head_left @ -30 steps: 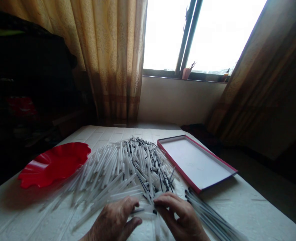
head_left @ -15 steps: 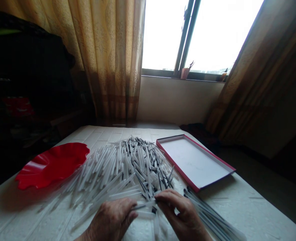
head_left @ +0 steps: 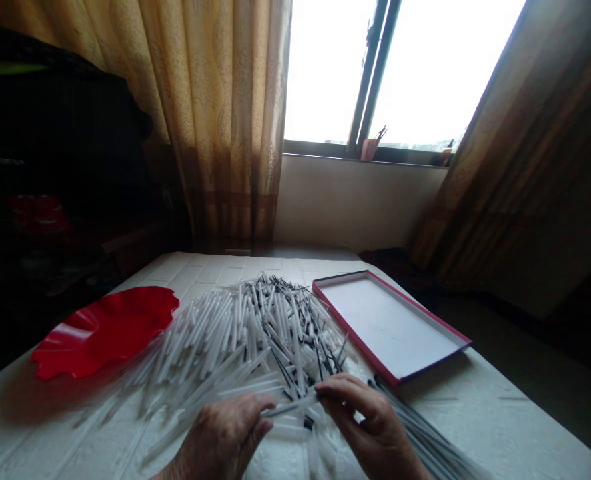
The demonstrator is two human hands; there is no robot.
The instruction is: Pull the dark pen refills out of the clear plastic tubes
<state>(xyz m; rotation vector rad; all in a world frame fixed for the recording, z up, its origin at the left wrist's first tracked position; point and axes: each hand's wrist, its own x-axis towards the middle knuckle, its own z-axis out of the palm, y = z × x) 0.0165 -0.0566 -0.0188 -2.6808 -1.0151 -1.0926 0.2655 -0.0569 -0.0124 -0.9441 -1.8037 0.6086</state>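
Observation:
A thin translucent plastic tube [head_left: 291,406], with a darker stretch near its left end, spans the space between my two hands. My left hand [head_left: 225,430] pinches its left end between thumb and fingers. At the other end, the fingertips of my right hand [head_left: 368,417] are closed on it. Just beyond my hands spreads a heap of similar clear tubes [head_left: 225,327], mixed with thin black sticks [head_left: 320,357]. Beside my right hand lies a bundle of tubes with dark rods inside [head_left: 428,433]. A small black piece [head_left: 308,422] shows below the held tube.
A red wavy-rimmed bowl [head_left: 110,327] stands on the left of the white table [head_left: 520,427]. On the right is a shallow box lid [head_left: 395,327] with red edges. Behind are curtains [head_left: 225,120] and a window with a small cup [head_left: 369,149] on its sill.
My right hand has shifted slightly to the right, and a little more of the held tube shows between my hands. My left hand stays nearly in place.

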